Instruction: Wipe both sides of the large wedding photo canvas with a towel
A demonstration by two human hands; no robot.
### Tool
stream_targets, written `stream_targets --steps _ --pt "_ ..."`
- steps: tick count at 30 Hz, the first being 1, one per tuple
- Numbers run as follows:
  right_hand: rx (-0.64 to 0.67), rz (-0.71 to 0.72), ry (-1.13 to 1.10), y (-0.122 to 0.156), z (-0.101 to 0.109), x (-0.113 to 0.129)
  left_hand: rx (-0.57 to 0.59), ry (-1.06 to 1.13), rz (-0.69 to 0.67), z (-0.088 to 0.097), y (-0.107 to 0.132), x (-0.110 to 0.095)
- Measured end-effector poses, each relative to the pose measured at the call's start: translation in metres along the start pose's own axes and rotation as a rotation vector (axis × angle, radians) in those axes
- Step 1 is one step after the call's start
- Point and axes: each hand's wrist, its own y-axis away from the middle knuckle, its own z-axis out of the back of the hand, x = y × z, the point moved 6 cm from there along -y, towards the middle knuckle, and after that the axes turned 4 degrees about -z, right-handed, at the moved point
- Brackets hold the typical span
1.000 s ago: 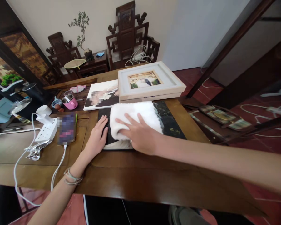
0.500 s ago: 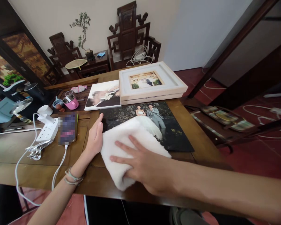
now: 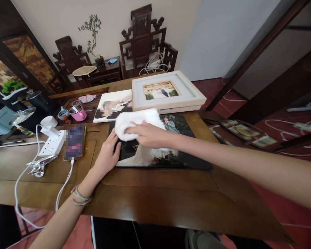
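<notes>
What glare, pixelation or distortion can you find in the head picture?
Head view: soft glare lies on the brown wooden table; same view: pixelation covers the dark rectangular phone screen; head view again: the dark panelled cabinet and slim brown wooden post slant oppositely, suggesting wide-angle distortion.

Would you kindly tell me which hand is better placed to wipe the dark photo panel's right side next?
Probably the right hand: it holds the white cloth over the dark photo panel, and its forearm comes in from the right. The left hand, without cloth, rests at the panel's left edge.
</notes>
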Motion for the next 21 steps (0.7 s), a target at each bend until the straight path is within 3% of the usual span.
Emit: stream_targets --steps 4,7,11,17,21 --pt "-0.039 0.119 -0.081 -0.038 0.006 0.018 -0.004 -0.008 0.026 0.003 -0.001 -0.003" --pt "-0.036 0.141 -0.067 -0.038 0.008 0.019 -0.003 -0.009 0.033 0.003 -0.001 -0.003" --pt "-0.032 0.112 -0.009 -0.006 0.014 -0.003 -0.001 -0.02 0.017 0.001 0.001 0.001" --pt "-0.072 -0.039 0.192 0.062 0.034 -0.066 -0.009 -0.029 0.017 -0.001 0.003 0.007" --pt "-0.154 -0.032 0.288 0.109 0.026 -0.083 -0.011 -0.028 0.02 -0.001 0.002 0.006"
